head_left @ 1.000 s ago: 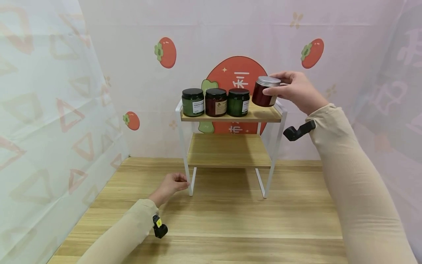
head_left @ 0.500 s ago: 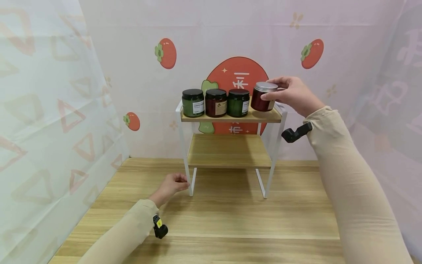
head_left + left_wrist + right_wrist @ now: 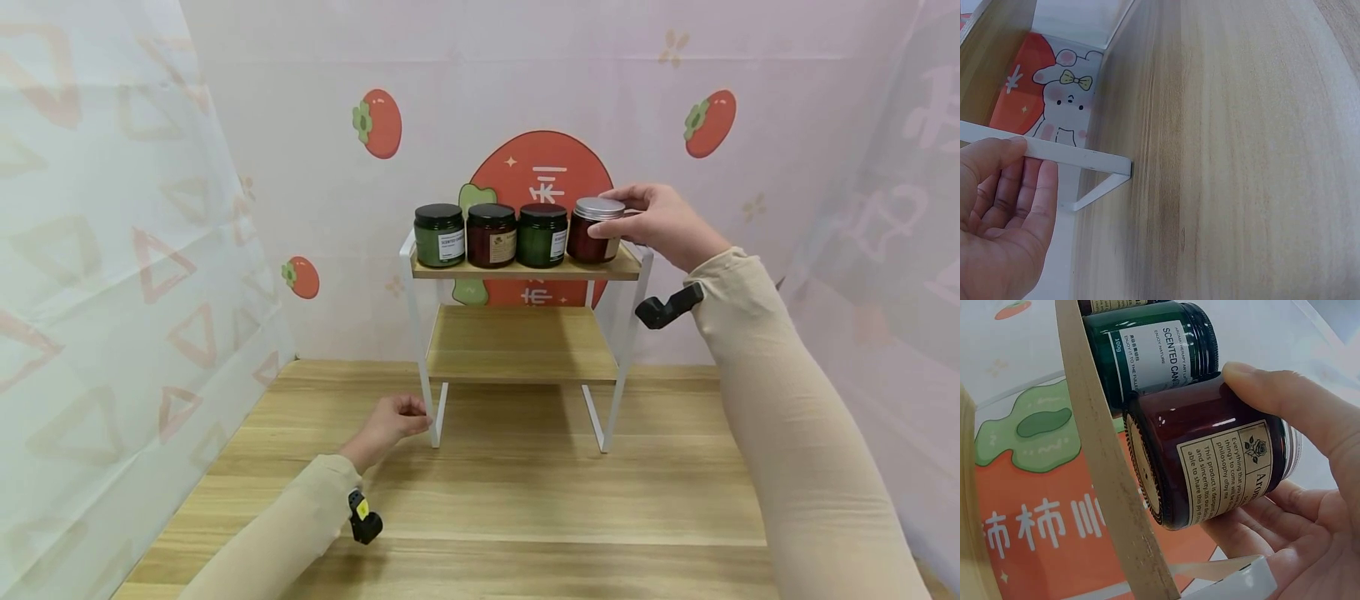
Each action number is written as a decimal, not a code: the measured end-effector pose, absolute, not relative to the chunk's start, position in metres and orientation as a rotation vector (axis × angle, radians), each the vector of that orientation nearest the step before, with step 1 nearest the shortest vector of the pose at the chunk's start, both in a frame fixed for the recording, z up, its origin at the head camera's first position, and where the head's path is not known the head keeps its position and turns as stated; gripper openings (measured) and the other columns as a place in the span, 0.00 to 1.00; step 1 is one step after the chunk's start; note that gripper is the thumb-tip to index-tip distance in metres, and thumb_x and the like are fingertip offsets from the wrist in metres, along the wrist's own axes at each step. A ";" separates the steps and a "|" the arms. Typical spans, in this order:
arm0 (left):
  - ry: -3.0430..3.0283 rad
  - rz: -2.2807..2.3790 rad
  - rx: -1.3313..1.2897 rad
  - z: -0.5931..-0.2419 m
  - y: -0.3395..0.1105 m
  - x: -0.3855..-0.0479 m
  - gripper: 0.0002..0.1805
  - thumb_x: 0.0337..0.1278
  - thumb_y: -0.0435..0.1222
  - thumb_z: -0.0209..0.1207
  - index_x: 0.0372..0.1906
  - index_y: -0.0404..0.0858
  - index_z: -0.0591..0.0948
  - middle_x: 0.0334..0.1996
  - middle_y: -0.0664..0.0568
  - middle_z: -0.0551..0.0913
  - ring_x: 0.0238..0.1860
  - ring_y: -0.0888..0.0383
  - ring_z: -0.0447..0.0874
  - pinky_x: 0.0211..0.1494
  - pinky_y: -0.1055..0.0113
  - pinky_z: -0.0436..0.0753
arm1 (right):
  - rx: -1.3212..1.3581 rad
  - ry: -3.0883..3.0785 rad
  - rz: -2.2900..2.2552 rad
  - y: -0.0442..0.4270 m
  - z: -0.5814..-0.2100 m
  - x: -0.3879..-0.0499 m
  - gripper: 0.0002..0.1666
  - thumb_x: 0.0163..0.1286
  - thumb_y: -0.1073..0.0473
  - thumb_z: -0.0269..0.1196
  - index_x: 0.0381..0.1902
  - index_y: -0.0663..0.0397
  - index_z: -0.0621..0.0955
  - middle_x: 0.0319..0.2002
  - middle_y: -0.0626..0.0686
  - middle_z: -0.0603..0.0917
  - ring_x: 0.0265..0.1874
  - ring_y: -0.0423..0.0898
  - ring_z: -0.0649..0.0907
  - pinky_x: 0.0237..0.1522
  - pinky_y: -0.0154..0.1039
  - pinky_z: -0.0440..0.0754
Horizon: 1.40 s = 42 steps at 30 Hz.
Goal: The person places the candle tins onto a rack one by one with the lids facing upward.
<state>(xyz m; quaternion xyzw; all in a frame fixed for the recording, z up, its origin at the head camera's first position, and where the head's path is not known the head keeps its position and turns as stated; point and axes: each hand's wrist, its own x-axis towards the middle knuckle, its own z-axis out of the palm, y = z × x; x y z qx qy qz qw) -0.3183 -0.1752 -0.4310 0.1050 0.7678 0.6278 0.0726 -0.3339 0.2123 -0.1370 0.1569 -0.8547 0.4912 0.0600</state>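
My right hand [image 3: 671,227] grips a dark red candle jar [image 3: 587,239] with a silver lid, thumb on one side and fingers on the other. The jar is at the right end of the top board [image 3: 626,265], beside a green candle jar [image 3: 542,242] with a black lid. Its underside shows in the right wrist view, so I cannot tell whether it rests fully on the board. Further left stand a red jar [image 3: 491,242] and a green jar [image 3: 439,242], both black-lidded. Low down, my left hand [image 3: 386,427] pinches the rack's white front-left leg [image 3: 1088,157] between thumb and fingers.
The two-tier rack has a bare lower board [image 3: 521,342] and white metal legs, including a right one [image 3: 622,375]. It stands on a wood-grain table [image 3: 525,508]. Printed cloth [image 3: 300,150] hangs behind and at both sides.
My right hand has lowered the silver-lidded red jar and shifted it left, bringing it down to the top board next to the green jar. My left hand stays at the leg.
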 end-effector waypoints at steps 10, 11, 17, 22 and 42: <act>2.300 1.893 0.298 -0.431 -0.175 -0.318 0.08 0.59 0.24 0.60 0.41 0.24 0.74 0.35 0.48 0.80 0.43 0.54 0.83 0.51 0.65 0.85 | 0.493 -2.618 1.445 0.212 -0.138 -0.335 0.40 0.60 0.52 0.70 0.65 0.59 0.68 0.47 0.45 0.78 0.40 0.39 0.76 0.35 0.28 0.75; 2.299 1.892 0.299 -0.431 -0.175 -0.318 0.08 0.59 0.24 0.60 0.40 0.24 0.74 0.35 0.48 0.80 0.43 0.54 0.83 0.51 0.64 0.85 | 0.493 -2.619 1.449 0.212 -0.138 -0.335 0.40 0.60 0.52 0.70 0.65 0.59 0.68 0.48 0.45 0.78 0.41 0.38 0.76 0.37 0.28 0.76; 2.299 1.883 0.297 -0.433 -0.175 -0.320 0.06 0.59 0.25 0.60 0.39 0.28 0.75 0.36 0.48 0.80 0.44 0.52 0.82 0.52 0.64 0.85 | 0.497 -2.623 1.467 0.211 -0.136 -0.335 0.39 0.60 0.54 0.71 0.65 0.60 0.68 0.46 0.44 0.80 0.41 0.37 0.79 0.41 0.27 0.78; 2.297 1.874 0.295 -0.434 -0.175 -0.322 0.07 0.59 0.25 0.60 0.40 0.28 0.75 0.37 0.47 0.79 0.45 0.51 0.82 0.52 0.64 0.85 | 0.497 -2.626 1.461 0.211 -0.137 -0.337 0.37 0.60 0.55 0.71 0.64 0.60 0.69 0.44 0.43 0.80 0.39 0.36 0.80 0.41 0.28 0.78; 2.292 1.886 0.312 -0.430 -0.176 -0.319 0.07 0.60 0.25 0.59 0.40 0.26 0.74 0.35 0.49 0.80 0.39 0.60 0.81 0.50 0.67 0.85 | 0.471 -2.697 1.367 0.209 -0.137 -0.337 0.40 0.59 0.52 0.71 0.64 0.58 0.68 0.47 0.45 0.79 0.44 0.39 0.78 0.49 0.35 0.74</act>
